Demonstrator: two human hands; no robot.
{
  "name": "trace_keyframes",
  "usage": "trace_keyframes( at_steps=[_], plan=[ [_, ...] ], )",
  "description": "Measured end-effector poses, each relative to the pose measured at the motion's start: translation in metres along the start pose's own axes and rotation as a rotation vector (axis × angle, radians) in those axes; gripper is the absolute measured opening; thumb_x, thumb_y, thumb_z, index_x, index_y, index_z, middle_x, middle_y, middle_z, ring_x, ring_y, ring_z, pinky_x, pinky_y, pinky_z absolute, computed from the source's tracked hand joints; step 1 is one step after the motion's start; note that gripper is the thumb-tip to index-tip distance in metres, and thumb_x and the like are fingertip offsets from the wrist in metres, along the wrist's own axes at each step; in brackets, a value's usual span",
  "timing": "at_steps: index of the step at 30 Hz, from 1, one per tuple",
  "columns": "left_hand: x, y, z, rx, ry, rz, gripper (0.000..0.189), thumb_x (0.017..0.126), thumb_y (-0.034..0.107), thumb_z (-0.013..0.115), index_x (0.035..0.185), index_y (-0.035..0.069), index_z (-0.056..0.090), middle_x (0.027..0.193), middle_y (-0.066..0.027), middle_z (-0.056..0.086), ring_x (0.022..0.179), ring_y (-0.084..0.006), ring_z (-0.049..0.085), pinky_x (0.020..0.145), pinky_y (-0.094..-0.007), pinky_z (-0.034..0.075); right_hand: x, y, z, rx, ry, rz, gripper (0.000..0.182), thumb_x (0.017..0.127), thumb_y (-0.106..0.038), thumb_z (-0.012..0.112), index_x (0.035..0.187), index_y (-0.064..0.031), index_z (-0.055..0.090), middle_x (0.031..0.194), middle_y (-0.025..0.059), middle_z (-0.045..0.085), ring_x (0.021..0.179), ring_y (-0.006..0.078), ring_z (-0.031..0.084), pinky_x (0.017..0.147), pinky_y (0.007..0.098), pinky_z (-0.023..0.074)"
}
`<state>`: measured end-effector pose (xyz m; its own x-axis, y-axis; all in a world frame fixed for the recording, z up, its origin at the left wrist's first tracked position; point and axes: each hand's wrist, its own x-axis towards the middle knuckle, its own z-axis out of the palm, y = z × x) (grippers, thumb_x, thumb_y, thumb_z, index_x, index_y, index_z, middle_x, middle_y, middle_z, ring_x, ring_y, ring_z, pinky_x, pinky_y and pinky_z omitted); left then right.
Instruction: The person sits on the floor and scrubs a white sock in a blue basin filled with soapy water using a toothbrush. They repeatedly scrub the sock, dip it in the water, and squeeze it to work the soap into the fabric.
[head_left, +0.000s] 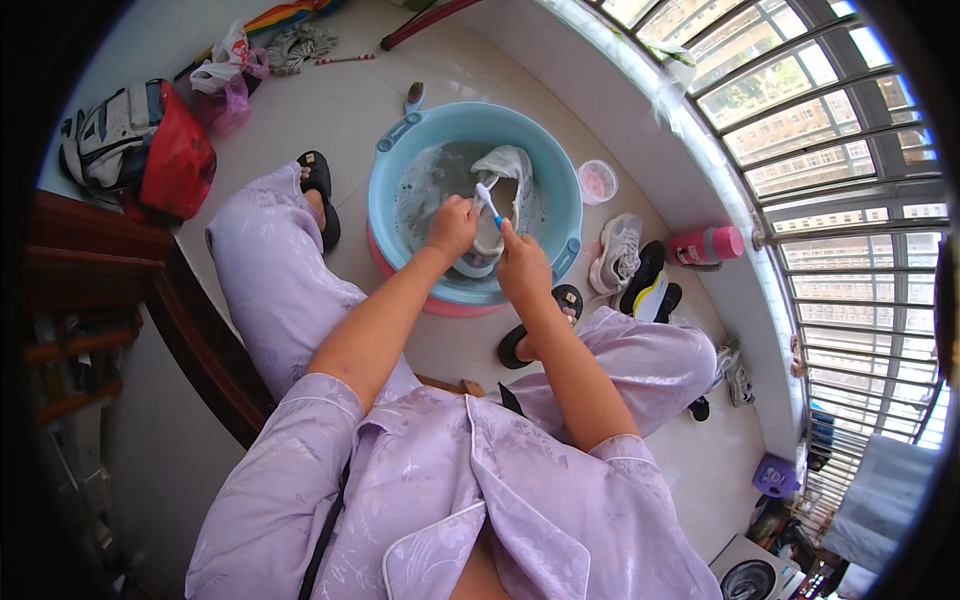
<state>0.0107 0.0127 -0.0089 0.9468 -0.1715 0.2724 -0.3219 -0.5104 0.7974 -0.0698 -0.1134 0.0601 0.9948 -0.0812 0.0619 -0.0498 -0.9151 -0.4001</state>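
A light blue plastic basin (382, 180) holds cloudy, sudsy water. A wet white shoe (517, 169) sits inside it, its opening facing up. My left hand (453, 226) grips the shoe's near left edge. In my right hand (523, 262) is a toothbrush (489, 204) with a white head and a blue part on its handle; the head lies at the shoe's left rim. Part of a pink basin (450, 307) shows beneath the blue one.
Beyond the basin lies a scrubbing brush (415, 97). To its right stand a clear tub (598, 182) of pinkish contents, a white sneaker (616, 253), dark shoes (643, 277) and a pink bottle (705, 247) by the wall. A red bag (176, 154) is at far left.
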Motion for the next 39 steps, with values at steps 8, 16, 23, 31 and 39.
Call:
trace_keyframes(
  at_steps=[8, 16, 23, 31, 39],
  plan=[
    [-0.004, 0.004, 0.002, -0.108, -0.035, -0.037, 0.015, 0.078, 0.013, 0.052, 0.07, 0.0, 0.053, 0.075, -0.0194, 0.053, 0.074, -0.0389, 0.052, 0.065, -0.0448, 0.042, -0.014, -0.004, -0.003, 0.09, 0.011, 0.0, 0.039, 0.078, -0.006, 0.051, 0.117, -0.0096, 0.055, 0.076, 0.0181, 0.057, 0.072, 0.0357, 0.058, 0.064, 0.042, 0.0455],
    [0.002, 0.001, -0.001, -0.201, -0.069, -0.146, 0.016, 0.077, 0.013, 0.053, 0.072, -0.002, 0.055, 0.074, -0.0205, 0.053, 0.073, -0.0384, 0.053, 0.064, -0.0435, 0.042, -0.005, -0.006, 0.01, 0.233, 0.043, 0.036, 0.035, 0.079, -0.006, 0.051, 0.113, -0.0097, 0.058, 0.076, 0.0218, 0.058, 0.069, 0.0374, 0.057, 0.063, 0.0416, 0.0448],
    [-0.003, -0.005, 0.001, -0.221, -0.081, -0.105, 0.018, 0.081, 0.014, 0.052, 0.073, -0.002, 0.054, 0.072, -0.0169, 0.053, 0.067, -0.0302, 0.052, 0.061, -0.0361, 0.041, -0.012, -0.015, 0.015, 0.351, 0.051, 0.152, 0.03, 0.081, -0.008, 0.05, 0.109, -0.0065, 0.059, 0.074, 0.0239, 0.057, 0.069, 0.0384, 0.057, 0.062, 0.0428, 0.0441],
    [0.004, -0.006, -0.005, -0.196, -0.072, -0.113, 0.017, 0.078, 0.015, 0.054, 0.079, -0.001, 0.059, 0.078, -0.0197, 0.056, 0.077, -0.0354, 0.055, 0.068, -0.0414, 0.044, -0.008, 0.002, 0.004, 0.403, 0.045, 0.112, 0.03, 0.08, -0.008, 0.05, 0.109, -0.0064, 0.06, 0.072, 0.0233, 0.058, 0.066, 0.0366, 0.058, 0.06, 0.0428, 0.0439],
    [-0.004, 0.041, 0.002, 0.134, 0.178, 0.11, 0.032, 0.075, 0.029, 0.062, 0.089, 0.0, 0.058, 0.081, -0.0166, 0.058, 0.082, -0.0315, 0.056, 0.072, -0.0421, 0.045, -0.017, 0.053, -0.065, 0.401, -0.083, 0.232, 0.029, 0.083, -0.01, 0.052, 0.111, -0.0101, 0.06, 0.063, 0.0095, 0.056, 0.053, 0.0152, 0.051, 0.051, 0.0276, 0.0403]
  ],
)
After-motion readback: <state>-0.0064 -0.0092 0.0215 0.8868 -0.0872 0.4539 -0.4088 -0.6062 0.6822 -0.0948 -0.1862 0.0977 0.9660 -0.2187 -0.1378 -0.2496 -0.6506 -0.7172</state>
